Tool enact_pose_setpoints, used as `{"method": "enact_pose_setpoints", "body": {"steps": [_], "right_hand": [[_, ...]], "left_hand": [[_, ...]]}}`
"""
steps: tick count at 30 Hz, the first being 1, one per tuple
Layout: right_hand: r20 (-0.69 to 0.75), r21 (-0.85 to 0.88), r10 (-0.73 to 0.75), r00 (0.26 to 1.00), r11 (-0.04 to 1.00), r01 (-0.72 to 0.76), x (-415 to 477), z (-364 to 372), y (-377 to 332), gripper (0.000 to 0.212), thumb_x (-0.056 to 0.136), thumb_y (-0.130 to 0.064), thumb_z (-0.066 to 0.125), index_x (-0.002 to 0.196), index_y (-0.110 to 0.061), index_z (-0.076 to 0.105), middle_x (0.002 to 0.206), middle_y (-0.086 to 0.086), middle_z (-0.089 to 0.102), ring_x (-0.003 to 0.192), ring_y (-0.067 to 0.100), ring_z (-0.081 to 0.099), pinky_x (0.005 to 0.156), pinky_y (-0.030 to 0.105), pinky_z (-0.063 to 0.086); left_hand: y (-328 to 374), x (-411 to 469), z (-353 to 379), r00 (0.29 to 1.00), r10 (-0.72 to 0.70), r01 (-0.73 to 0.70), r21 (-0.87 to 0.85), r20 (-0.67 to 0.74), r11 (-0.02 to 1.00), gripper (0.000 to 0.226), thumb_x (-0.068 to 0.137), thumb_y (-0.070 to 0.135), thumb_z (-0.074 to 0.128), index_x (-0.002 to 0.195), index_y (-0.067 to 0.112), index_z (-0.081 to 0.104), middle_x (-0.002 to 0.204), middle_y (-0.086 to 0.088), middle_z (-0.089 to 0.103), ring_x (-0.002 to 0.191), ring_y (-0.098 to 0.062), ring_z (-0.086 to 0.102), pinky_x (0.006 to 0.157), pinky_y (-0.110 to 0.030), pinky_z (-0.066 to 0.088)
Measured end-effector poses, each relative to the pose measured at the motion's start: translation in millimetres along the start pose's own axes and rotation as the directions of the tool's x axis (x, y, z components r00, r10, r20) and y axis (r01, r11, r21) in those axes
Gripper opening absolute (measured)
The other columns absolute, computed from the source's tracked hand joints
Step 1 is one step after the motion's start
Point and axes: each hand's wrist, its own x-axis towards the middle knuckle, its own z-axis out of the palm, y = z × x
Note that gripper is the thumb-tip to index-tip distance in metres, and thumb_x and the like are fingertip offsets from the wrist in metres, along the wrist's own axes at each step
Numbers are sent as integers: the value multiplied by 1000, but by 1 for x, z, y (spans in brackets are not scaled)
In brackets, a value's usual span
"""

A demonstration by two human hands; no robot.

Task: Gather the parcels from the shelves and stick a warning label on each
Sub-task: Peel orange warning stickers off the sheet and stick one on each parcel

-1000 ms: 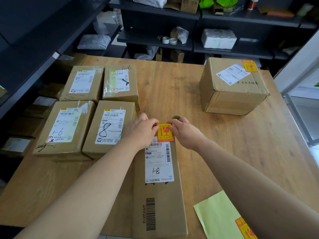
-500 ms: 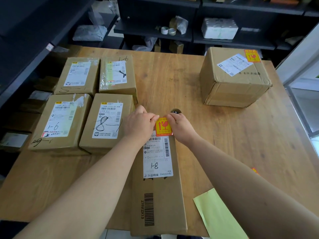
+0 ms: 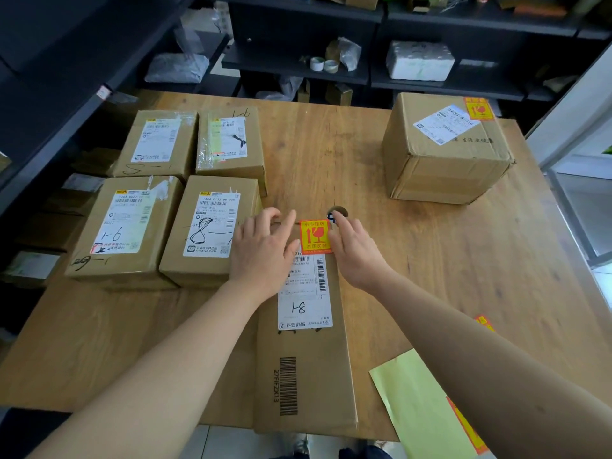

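A long flat cardboard parcel lies on the wooden table in front of me. An orange and yellow warning label is stuck at its far end, just above the white shipping label marked 1-8. My left hand hovers to the left of the warning label with relaxed, spread fingers. My right hand is to the right of it, fingers loose, holding nothing. A large box at the back right carries its own warning label.
Several smaller parcels sit grouped at the table's left. A yellow-green backing sheet with orange labels lies at the near right edge. A round hole is in the table behind my right hand. Dark shelves with packages surround the table.
Both hands have let go of the warning label and drawn apart sideways; it now lies flat on the long parcel. My view has shifted a little.
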Motion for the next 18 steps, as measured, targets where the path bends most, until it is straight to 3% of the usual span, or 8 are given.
{"method": "enact_pose_setpoints", "body": {"steps": [4,8,11,15,18], "right_hand": [[61,-70,-48,997,996,53,-8,6,-1,57,103,-40,21,153,-23,2,161,1,7,146,22,10,116,42,15],[13,-263,-208,978,943,204,-11,-2,5,55,104,-31,24,154,-18,4,161,1,-1,148,15,-4,120,31,0],[112,-396,-305,946,859,324,-11,-3,5,53,105,-29,24,153,-15,8,161,1,0,147,11,-4,115,21,-8],[106,-468,-267,958,837,285,-14,-8,3,54,105,-34,20,153,-13,7,161,3,0,148,12,-4,117,24,-8],[81,-461,-275,958,842,281,-22,-5,-2,55,105,-32,22,153,-11,8,161,4,0,148,14,-6,116,25,-9]], "left_hand": [[4,-10,3,997,44,-47,38,69,998,51,99,47,22,149,36,20,154,7,21,139,-20,18,108,-43,20],[0,-10,0,989,130,-134,45,74,990,51,101,40,19,151,30,15,159,11,13,145,-17,10,112,-42,13],[0,-8,-1,955,274,-283,73,113,956,50,102,37,14,150,26,21,158,11,15,146,-15,12,115,-41,10],[-14,-11,-5,954,279,-289,90,112,953,61,96,43,4,149,24,28,156,8,24,145,-17,21,116,-43,17],[-11,-14,-5,939,324,-332,59,116,941,51,99,33,18,147,21,33,155,5,29,144,-19,23,117,-42,15]]}}
